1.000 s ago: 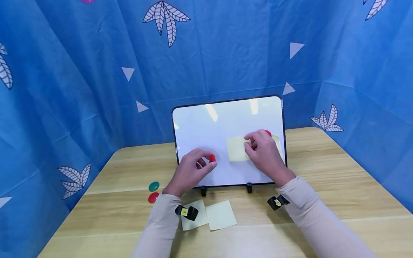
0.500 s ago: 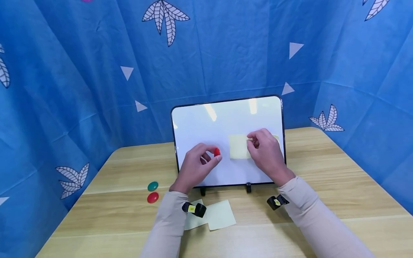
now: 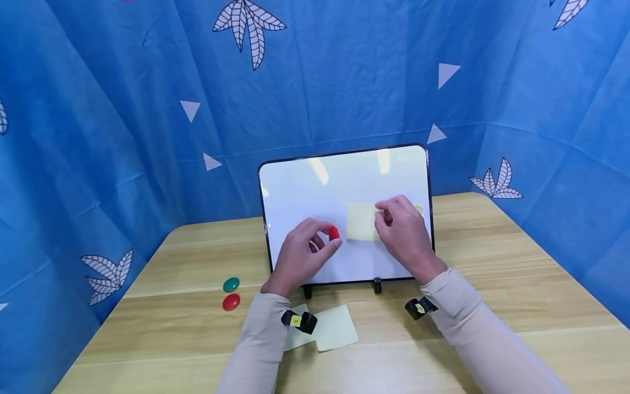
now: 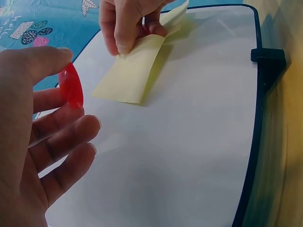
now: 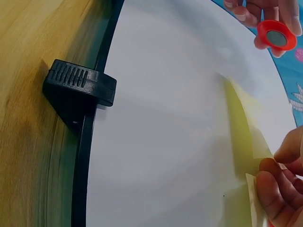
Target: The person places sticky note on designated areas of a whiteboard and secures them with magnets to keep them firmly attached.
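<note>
Pinching a red magnet (image 3: 333,233) in my left hand (image 3: 301,253), a yellow note (image 3: 361,222) in my right (image 3: 406,232), I've another note (image 4: 175,17) seemingly mounted; two tabletop notes (image 3: 337,329) aren't.

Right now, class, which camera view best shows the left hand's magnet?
The right wrist view: there the magnet faces the camera, its grey disc plain. The left wrist view shows it nearly edge-on in the left hand; the head view shows it small, from farther off.
</note>
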`<act>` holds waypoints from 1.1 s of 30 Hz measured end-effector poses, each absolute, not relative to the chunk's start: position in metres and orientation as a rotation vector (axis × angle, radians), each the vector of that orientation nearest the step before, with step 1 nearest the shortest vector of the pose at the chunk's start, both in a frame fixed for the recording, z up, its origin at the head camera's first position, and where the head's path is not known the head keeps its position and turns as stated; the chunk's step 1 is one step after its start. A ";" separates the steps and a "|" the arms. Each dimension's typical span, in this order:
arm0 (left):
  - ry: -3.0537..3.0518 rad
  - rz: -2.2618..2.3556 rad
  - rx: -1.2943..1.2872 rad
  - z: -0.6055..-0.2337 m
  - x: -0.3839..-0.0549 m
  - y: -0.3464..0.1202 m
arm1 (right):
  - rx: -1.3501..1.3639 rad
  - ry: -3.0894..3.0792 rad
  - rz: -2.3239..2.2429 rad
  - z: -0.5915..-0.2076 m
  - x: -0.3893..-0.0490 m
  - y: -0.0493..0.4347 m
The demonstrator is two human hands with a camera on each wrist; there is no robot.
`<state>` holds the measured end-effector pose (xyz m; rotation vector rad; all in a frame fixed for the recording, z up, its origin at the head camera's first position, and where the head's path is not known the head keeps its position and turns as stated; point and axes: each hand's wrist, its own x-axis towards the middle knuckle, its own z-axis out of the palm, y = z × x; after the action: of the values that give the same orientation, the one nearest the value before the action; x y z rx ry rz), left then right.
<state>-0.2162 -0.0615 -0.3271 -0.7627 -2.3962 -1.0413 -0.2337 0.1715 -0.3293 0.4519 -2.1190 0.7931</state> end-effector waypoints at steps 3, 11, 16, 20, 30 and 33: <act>-2.387 -1.026 -0.771 -0.327 -0.216 -0.059 | 0.455 -2.119 0.781 -0.329 -0.233 0.173; -2.332 -0.943 -0.775 -0.324 -0.216 -0.050 | 0.454 -2.114 0.748 -0.328 -0.233 0.175; -2.264 -0.928 -0.766 -0.324 -0.218 -0.042 | 0.453 -2.123 0.750 -0.327 -0.233 0.175; -2.227 -0.919 -0.790 -0.325 -0.220 -0.035 | 0.447 -2.146 0.755 -0.328 -0.232 0.173; -2.191 -0.788 -0.840 -0.321 -0.226 -0.026 | 0.447 -2.160 0.744 -0.329 -0.232 0.172; -2.201 -0.751 -0.840 -0.322 -0.229 -0.024 | 0.448 -2.166 0.752 -0.329 -0.232 0.172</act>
<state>-0.2292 -0.0244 -0.3216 -0.8395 -2.2010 -0.7506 -0.2316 0.1719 -0.3292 0.4482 -2.1662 0.7516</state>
